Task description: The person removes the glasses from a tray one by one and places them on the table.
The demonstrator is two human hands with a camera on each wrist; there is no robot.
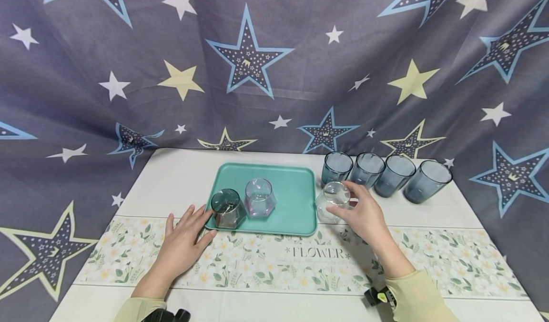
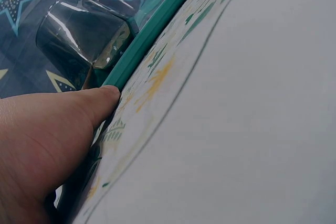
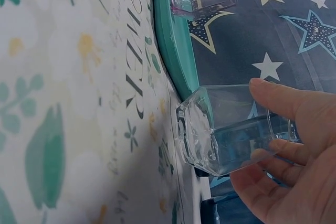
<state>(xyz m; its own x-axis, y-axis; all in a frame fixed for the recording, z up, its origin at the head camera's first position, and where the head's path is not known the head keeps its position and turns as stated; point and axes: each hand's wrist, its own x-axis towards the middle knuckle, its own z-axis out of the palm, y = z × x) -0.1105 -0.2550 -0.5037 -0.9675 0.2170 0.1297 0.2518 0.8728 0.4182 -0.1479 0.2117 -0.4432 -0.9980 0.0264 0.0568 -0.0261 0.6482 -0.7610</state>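
My right hand (image 1: 364,215) holds a clear glass (image 1: 329,212) with a faceted base between thumb and fingers, upright beside the right edge of the green tray (image 1: 291,198). In the right wrist view, the clear glass (image 3: 226,129) is close to the tray's rim; whether its base touches the table I cannot tell. My left hand (image 1: 184,241) lies at the tray's front left corner with fingers extended, and its thumb (image 2: 107,98) touches the rim in the left wrist view. On the tray stand a dark grey glass (image 1: 228,212) and a pink-tinted glass (image 1: 259,199).
Several blue glasses (image 1: 399,172) stand in a row at the back right of the table, behind my right hand. A floral strip (image 1: 257,265) runs across the white table (image 1: 180,179). A star-patterned curtain (image 1: 279,74) hangs behind.
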